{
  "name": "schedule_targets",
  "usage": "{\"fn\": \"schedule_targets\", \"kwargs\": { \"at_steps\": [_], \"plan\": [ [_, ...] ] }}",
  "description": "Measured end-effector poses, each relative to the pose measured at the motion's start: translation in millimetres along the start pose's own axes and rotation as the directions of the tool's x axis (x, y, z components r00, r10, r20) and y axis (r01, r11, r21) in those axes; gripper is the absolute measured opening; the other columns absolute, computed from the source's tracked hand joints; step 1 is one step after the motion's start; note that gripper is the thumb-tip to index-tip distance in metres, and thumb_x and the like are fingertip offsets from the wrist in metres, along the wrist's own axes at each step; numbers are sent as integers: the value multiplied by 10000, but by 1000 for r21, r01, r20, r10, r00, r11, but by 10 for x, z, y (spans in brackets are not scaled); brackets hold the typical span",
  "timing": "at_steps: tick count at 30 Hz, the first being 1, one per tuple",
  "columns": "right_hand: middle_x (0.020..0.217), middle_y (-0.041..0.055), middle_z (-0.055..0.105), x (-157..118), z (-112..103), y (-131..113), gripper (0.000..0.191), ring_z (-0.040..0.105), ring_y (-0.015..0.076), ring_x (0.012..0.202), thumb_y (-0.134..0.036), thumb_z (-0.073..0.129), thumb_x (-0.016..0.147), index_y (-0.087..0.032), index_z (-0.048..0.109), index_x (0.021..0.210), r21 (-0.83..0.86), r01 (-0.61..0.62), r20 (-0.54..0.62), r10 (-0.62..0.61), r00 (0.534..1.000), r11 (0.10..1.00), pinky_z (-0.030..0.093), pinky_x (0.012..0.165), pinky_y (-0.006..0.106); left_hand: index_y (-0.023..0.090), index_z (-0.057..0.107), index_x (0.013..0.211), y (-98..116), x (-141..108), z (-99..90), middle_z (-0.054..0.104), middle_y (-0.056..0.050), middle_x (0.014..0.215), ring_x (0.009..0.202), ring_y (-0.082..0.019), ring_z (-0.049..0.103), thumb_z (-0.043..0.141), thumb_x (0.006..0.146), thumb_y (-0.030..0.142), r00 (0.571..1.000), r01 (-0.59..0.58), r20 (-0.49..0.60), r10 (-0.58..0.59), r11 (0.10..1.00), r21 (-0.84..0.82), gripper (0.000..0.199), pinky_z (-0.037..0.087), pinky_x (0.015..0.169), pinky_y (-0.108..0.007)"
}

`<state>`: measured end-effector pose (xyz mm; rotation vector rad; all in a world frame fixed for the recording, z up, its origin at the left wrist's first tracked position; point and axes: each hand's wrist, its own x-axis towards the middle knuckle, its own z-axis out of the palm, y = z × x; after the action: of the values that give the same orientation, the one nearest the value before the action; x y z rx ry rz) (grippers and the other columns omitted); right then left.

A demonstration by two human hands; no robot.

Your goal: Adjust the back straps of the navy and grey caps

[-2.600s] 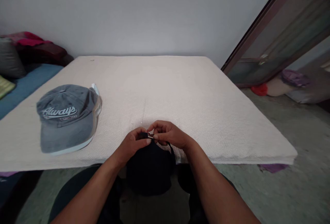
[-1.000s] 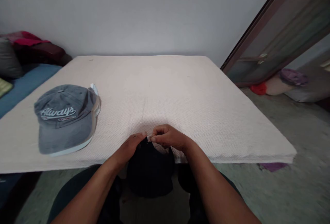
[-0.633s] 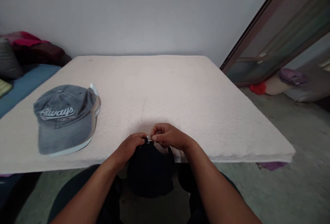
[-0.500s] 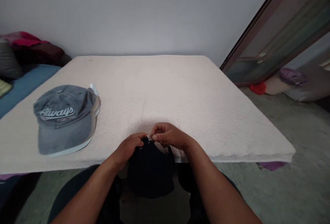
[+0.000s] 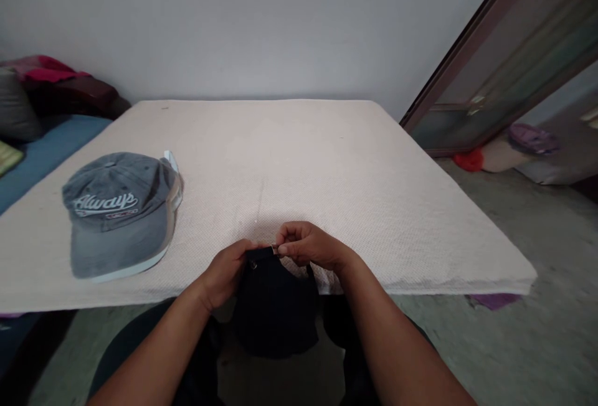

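A black cap (image 5: 276,312) hangs over the near edge of the table, its back opening and strap toward my hands. My left hand (image 5: 228,269) is closed on the cap's rim beside a small metal eyelet (image 5: 253,264). Close by on the right, my right hand (image 5: 311,246) pinches the end of the cap's strap, where a small metal buckle (image 5: 275,248) shows between the hands. Its exact fit is partly hidden by my fingers. A grey cap (image 5: 119,219) with "Always" lettering rests on the table at the left, apart from both hands.
The table (image 5: 289,157) has a pale textured cover and stands against a grey wall. To the left lie a blue surface (image 5: 70,141) and a dark cushion (image 5: 17,107). At the right are a framed door (image 5: 467,94) and a red item (image 5: 469,160) on the floor.
My left fingers have shifted and flattened along the cap's rim, so more of the black band shows. A pale piece between the hands is gone from sight; the buckle shows there.
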<state>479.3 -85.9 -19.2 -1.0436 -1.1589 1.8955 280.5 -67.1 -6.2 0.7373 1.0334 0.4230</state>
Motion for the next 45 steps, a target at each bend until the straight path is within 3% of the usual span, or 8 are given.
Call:
{"fn": "schedule_targets", "kwargs": {
  "at_steps": [9, 17, 21, 27, 32, 36, 40, 45],
  "plan": [
    [591, -57, 503, -2, 19, -3, 178, 384, 33, 450, -275, 671, 733, -152, 579, 824, 56, 4, 20, -5, 1000, 998, 254, 392, 160, 151, 726, 882, 16, -2, -3, 658, -35, 700, 678, -158, 565, 667, 728, 271, 979, -25, 203, 14, 998, 51, 204, 394, 653, -257],
    [556, -71, 468, 0, 22, 9, 193, 370, 40, 452, -255, 675, 730, -158, 599, 878, 35, 18, 59, -20, 998, 999, 252, 398, 162, 153, 682, 740, 16, -21, 18, 588, 14, 593, 506, -97, 452, 676, 712, 297, 987, -22, 163, 0, 991, 135, 147, 308, 521, -221],
    [621, -44, 537, 11, 22, 17, 171, 378, 35, 457, -234, 657, 725, -153, 596, 863, -20, -19, 69, 21, 997, 1000, 255, 399, 161, 145, 652, 671, -13, 8, -1, 589, 9, 593, 520, -102, 455, 660, 714, 265, 986, -63, 163, 35, 983, 171, 127, 308, 518, -217],
    [686, -16, 604, 26, 43, 0, 172, 402, 36, 467, -244, 647, 719, -161, 566, 847, -64, -51, 87, 57, 995, 997, 253, 402, 158, 122, 709, 756, -9, -6, 28, 664, -80, 659, 638, -173, 573, 559, 788, 472, 994, 57, 92, -56, 998, 0, 382, 416, 641, -267],
    [651, -21, 602, 64, 46, 52, 164, 380, 32, 450, -235, 651, 709, -156, 572, 829, -109, -63, 94, 73, 993, 992, 255, 397, 154, 144, 726, 812, 0, -35, -1, 684, -48, 685, 596, -142, 564, 673, 731, 375, 981, -19, 191, -24, 974, 224, 251, 389, 592, -238],
    [625, -31, 590, 79, 37, 84, 173, 400, 42, 459, -243, 666, 705, -159, 574, 824, -91, -58, 84, 65, 994, 994, 266, 401, 158, 149, 733, 821, 6, -13, -31, 691, -40, 691, 586, -129, 565, 674, 732, 352, 981, -18, 193, -33, 967, 254, 230, 379, 577, -228],
    [640, -20, 608, 57, 18, 75, 160, 409, 42, 460, -248, 649, 732, -155, 576, 840, -4, -20, 84, 20, 996, 1000, 259, 404, 160, 138, 728, 830, 16, 3, -40, 689, -44, 680, 551, -113, 564, 698, 723, 334, 979, 1, 202, -40, 982, 190, 226, 382, 534, -209],
    [650, -20, 601, -15, -22, 22, 176, 444, 47, 462, -273, 631, 772, -161, 569, 893, 195, 92, 51, -104, 993, 976, 324, 453, 175, 108, 719, 785, 85, -33, -25, 696, -65, 677, 549, -117, 603, 715, 716, 280, 974, 5, 225, 10, 998, -65, 186, 447, 541, -197]
  ]
}}
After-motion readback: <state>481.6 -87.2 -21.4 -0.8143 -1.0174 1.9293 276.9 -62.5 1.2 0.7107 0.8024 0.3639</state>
